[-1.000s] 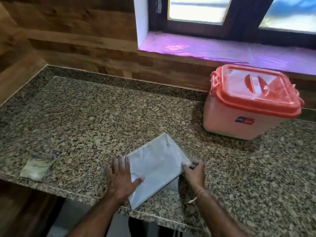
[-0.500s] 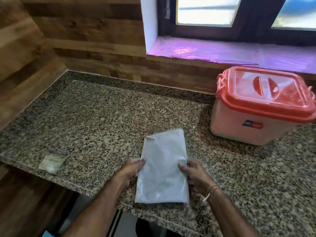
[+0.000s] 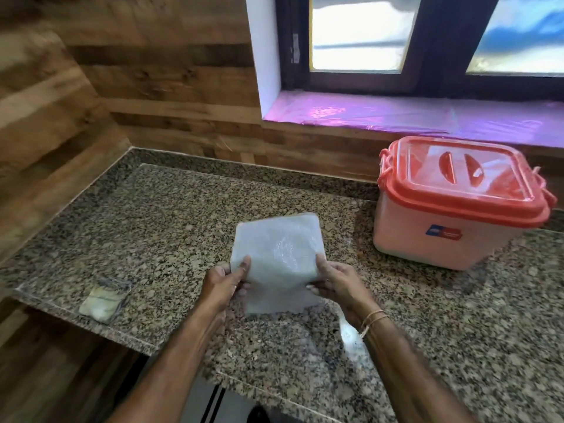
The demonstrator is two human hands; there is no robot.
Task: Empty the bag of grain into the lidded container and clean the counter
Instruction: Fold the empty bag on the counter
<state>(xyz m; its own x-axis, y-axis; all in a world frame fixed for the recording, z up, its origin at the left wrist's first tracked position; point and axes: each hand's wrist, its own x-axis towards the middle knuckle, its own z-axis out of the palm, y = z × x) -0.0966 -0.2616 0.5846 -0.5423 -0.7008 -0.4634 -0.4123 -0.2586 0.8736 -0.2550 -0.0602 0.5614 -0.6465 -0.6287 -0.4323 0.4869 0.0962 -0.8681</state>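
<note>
A flat, folded white plastic bag [image 3: 276, 254] is held up off the speckled granite counter [image 3: 158, 221], tilted toward me. My left hand [image 3: 227, 282] pinches its lower left edge, thumb on top. My right hand [image 3: 337, 282] grips its lower right edge, thumb on the front. The lidded container [image 3: 457, 236], pale with a closed orange lid [image 3: 464, 181], stands at the back right of the counter, apart from the bag.
A small crumpled cloth [image 3: 105, 297] lies near the counter's front left edge. Wood-panelled walls close the left side and back. A window sill [image 3: 396, 114] with purple film runs above the container. The counter's front edge steps back at the left.
The bag lay flat on the counter under both hands; it has been folded smaller and lifted off the surface. The view has shifted left.
</note>
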